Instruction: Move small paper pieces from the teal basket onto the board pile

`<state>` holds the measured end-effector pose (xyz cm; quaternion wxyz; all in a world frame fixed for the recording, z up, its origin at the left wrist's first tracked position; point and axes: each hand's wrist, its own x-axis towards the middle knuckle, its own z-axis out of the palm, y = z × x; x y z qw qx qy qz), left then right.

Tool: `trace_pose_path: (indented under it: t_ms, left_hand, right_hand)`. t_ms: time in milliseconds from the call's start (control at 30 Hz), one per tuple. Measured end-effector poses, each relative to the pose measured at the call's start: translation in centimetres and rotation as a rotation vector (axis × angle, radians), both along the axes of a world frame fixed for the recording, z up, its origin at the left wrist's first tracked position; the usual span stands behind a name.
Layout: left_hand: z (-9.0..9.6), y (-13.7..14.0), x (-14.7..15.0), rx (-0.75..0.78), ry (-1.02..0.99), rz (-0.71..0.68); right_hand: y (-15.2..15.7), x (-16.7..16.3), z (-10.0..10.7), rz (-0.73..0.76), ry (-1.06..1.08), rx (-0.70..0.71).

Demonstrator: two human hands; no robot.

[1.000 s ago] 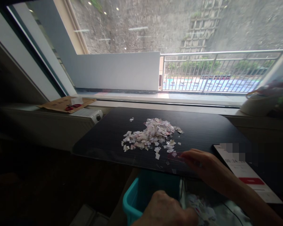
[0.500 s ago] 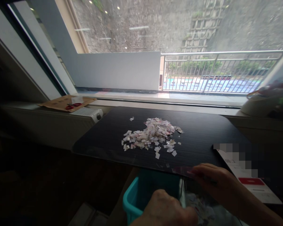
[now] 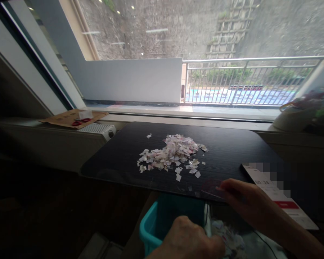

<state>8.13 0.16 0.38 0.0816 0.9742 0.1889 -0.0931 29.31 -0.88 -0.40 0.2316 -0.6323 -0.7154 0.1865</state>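
Observation:
A pile of small pale paper scraps (image 3: 175, 151) lies on the black tabletop (image 3: 226, 154), with loose pieces around it. My right hand (image 3: 243, 194), at the table's near edge, pinches a thin see-through pinkish plastic piece (image 3: 212, 187); its outline is faint against the dark top. Below the edge, my left hand (image 3: 189, 235) is closed at the pale rim (image 3: 207, 214) of a bag beside a teal bin (image 3: 148, 230). Its fingertips are partly hidden. Inside the bag, more paper scraps (image 3: 228, 235) show between my two hands.
A phone (image 3: 286, 205) with a timer on its screen rests on the table's right side. Red-handled scissors (image 3: 81, 121) lie on a brown paper envelope (image 3: 62, 118) by the window, next to a white heater (image 3: 101, 130). A rounded pale object (image 3: 288, 118) stands at the right sill.
My right hand and the plastic piece have shifted slightly up over the table's edge. The left hand stays in place. The view has moved a little, and the scrap pile looks the same.

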Motion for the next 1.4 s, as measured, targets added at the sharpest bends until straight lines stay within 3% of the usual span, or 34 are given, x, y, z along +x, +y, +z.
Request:
trace_pose_path:
  t_ms: [267,433,667,833,1000,1400]
  left_hand:
    - [-0.8,-0.1,-0.4,-0.028,-0.047,0.016]
    - [-0.8,0.0,-0.5,-0.032,-0.062,0.025]
    - [-1.0,0.1,-0.8,-0.051,-0.11,0.044]
    - [-0.4,0.2,-1.0,-0.054,-0.037,0.044]
    - [-0.1,0.2,-1.0,-0.072,-0.068,0.053]
    - [-0.4,0.2,-1.1,-0.06,-0.042,0.058]
  right_hand:
    - [1.4,-1.2,1.0,0.054,0.065,-0.107]
    - [1.2,-1.0,1.1,-0.028,0.04,-0.106]
    - [2.6,-2.8,0.8,0.039,0.138,-0.103]
    - [3.3,-2.2,0.6,-0.001,0.106,-0.081]
    - [2.8,-1.7,0.6,0.077,0.145,-0.164]
    - [3.3,-2.8,0.9,0.111,0.136,-0.162]
